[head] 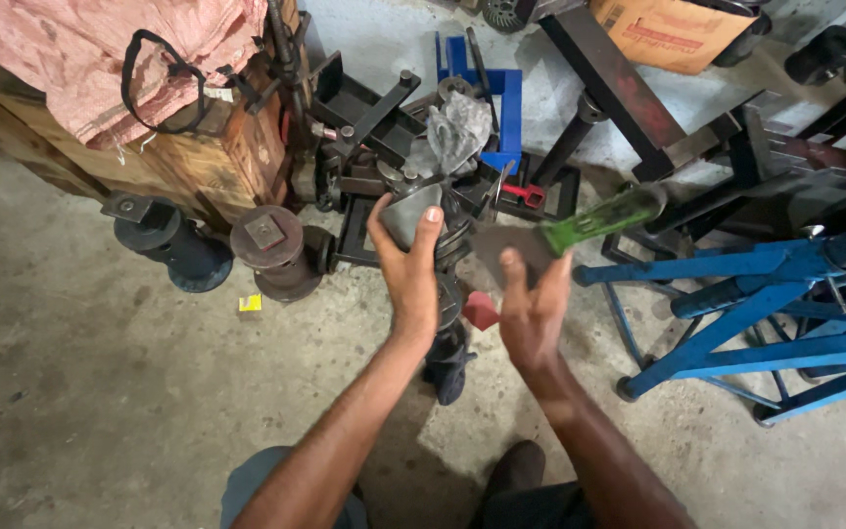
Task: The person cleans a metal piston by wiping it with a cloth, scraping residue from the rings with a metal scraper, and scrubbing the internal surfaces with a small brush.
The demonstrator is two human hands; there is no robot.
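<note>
Grimy concrete floor (100, 392) fills my view, crowded with metal parts. Over it my left hand (411, 266) reaches forward, palm in, fingers wrapped around a grey metal cone (409, 211) atop a dark upright assembly (447, 294). My right hand (531, 309) is raised beside it, fingers closed on the flat blade of a green-handled scraper (580, 227); its long axis runs up to the right, handle away from me, blurred and dirty. Blue stands (736, 323) sit right, a wooden crate (178, 157) left.
</note>
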